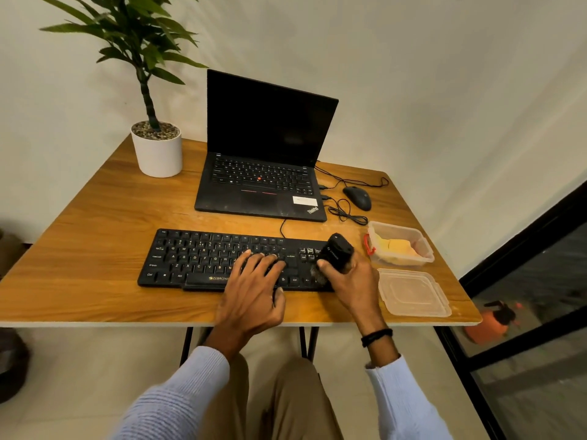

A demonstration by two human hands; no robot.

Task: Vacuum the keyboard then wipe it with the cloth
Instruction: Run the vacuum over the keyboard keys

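The task is in its first half, i.e. the vacuum step. The keyboard (203, 258) lies near the front edge of the tabletop (95, 249), in front of a laptop (263, 182). The right hand (352, 277) is wrapped round a small black vacuum (338, 250), its brush end down on the right-side keys, approx. at the arrow keys. The left hand (254, 290) lies flat on the middle keys with fingers spread, prob. to steady the keyboard; it holds nothing. How many keys are already cleaned, I cannot tell. The yellow cloth (398, 247) sits inside a clear container (424, 249) just right of the keyboard, with the lid (413, 293) beside it, so the wiping is not yet begun.
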